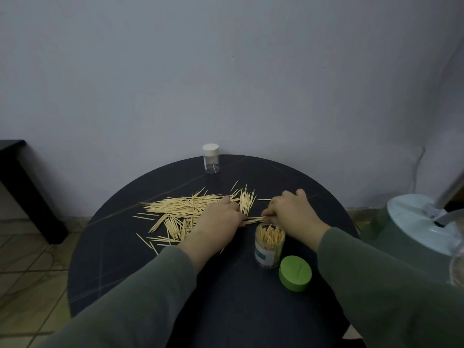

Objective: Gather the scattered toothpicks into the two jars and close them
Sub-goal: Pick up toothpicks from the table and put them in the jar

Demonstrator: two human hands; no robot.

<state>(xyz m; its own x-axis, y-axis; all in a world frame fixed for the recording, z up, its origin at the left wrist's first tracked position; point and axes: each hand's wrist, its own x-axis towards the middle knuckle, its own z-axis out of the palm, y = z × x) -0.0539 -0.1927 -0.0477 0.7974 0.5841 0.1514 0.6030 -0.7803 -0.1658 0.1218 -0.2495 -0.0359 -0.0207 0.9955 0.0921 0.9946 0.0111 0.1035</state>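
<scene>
- On the round table (125, 259) we were mid-gathering; most toothpicks (175, 209) lay scattered left.
- The open jar (270, 244) stood half-filled beside its green lid (295, 272); the capped jar (211, 159) stood far back.
- Our left hand (218, 219) and right hand (288, 212) pinched a small bundle (253, 219) between curled fingers; next we would lift it into the jar.

- The left hand (218, 219) covers part of the scattered pale wooden toothpicks (175, 209).
- Fingertips of the right hand (288, 212) are curled under, out of sight.
- The label on the open clear plastic jar (270, 244) is too blurred to read.
- The white-and-green rounded appliance (424, 222) is cut off at the right edge.
</scene>
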